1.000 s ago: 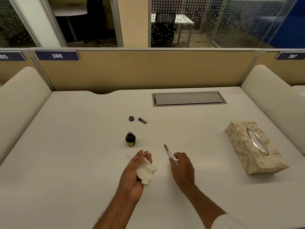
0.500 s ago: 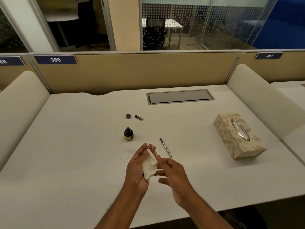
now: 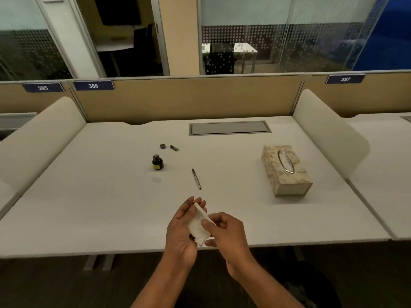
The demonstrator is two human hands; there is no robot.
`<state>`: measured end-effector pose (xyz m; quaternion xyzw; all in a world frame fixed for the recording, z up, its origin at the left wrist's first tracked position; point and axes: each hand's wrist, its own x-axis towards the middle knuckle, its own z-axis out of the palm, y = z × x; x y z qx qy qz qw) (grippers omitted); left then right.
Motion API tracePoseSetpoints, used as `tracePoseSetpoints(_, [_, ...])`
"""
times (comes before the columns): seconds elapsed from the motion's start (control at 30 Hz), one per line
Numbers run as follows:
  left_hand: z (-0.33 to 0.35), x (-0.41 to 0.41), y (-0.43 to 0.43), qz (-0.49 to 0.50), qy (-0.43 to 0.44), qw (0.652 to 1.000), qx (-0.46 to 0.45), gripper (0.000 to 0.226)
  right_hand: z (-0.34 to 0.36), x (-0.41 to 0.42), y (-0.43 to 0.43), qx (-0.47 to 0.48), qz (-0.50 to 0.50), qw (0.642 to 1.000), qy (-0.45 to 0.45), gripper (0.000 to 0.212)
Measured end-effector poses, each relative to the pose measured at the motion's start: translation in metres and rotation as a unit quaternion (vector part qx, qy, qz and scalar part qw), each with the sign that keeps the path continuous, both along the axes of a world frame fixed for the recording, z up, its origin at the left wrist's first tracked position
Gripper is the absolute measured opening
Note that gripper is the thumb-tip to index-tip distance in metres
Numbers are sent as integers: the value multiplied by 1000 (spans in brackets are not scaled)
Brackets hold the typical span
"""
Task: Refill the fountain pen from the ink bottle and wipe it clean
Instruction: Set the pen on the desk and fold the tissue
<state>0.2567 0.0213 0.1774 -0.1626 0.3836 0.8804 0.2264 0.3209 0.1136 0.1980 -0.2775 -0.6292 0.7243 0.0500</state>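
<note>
Both hands are over the near edge of the desk [image 3: 89, 196], working one tissue [image 3: 198, 225]. Left hand [image 3: 181, 232] cups it with fingers loosely curled behind; right hand [image 3: 224, 232] pinches its nearer fold between thumb and forefinger. Fountain pen [image 3: 196, 178] lies loose on the desk, well apart from both hands, nib end pointing away, uncapped. Ink bottle [image 3: 157, 162] stands upright and open, just left of the pen; its lid [image 3: 162, 146] and what looks like the pen cap [image 3: 174, 148] lie beyond it. Tissue box [image 3: 285, 170] at right. Risks, as judged: open bottle tips if a hand or sleeve reaches past it for the lid; round pen rolls or leaves ink on the desk; inked tissue smears fingers while being refolded. A faint mark near the bottle, cannot tell if ink.
</note>
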Motion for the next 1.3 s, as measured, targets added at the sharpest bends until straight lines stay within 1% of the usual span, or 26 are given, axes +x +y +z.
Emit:
tracePoseSetpoints(0.13, [11,56,21,4,0,1000,-30,37,-2,50,24,-5,-24,1000,4,10])
tracePoseSetpoints(0.27, [19,95,25,-10,-1,998,-62,35,5,85,36,-12,-59,998,12,10])
tracePoseSetpoints(0.4, [21,108,22,-33,-17,997,-60,39,2,107,31,-18,-93,995,9,10])
tracePoseSetpoints(0.5, [20,114,19,-48,-19,997,-63,37,-4,116,19,-30,-121,992,8,10])
tracePoseSetpoints(0.63, [10,117,5,-73,0,992,-102,36,-16,124,11,-37,-190,981,-2,9])
tracePoseSetpoints(0.73, [1,114,-8,-100,22,988,-119,40,-34,136,19,-37,-252,967,-27,12])
tracePoseSetpoints(0.83, [-4,112,-13,-110,39,985,-130,48,-55,154,37,-29,-309,949,-52,8])
tracePoseSetpoints(0.9, [-5,111,-13,-111,66,980,-148,46,-73,167,56,-9,-344,935,-82,13])
tracePoseSetpoints(0.97, [-7,111,-10,-112,104,970,-192,40,-95,179,80,-5,-374,920,-113,8])
tracePoseSetpoints(1.03, [-10,110,-4,-111,142,954,-238,34,-121,190,109,-20,-400,905,-146,16])
tracePoseSetpoints(1.13, [-19,112,13,-117,183,933,-287,32,-159,203,150,-60,-437,878,-184,23])
tracePoseSetpoints(1.2, [-25,114,24,-121,202,924,-302,31,-183,208,171,-85,-460,862,-195,25])
tracePoseSetpoints(1.3, [-35,116,37,-120,213,916,-318,33,-216,211,193,-112,-472,847,-216,26])
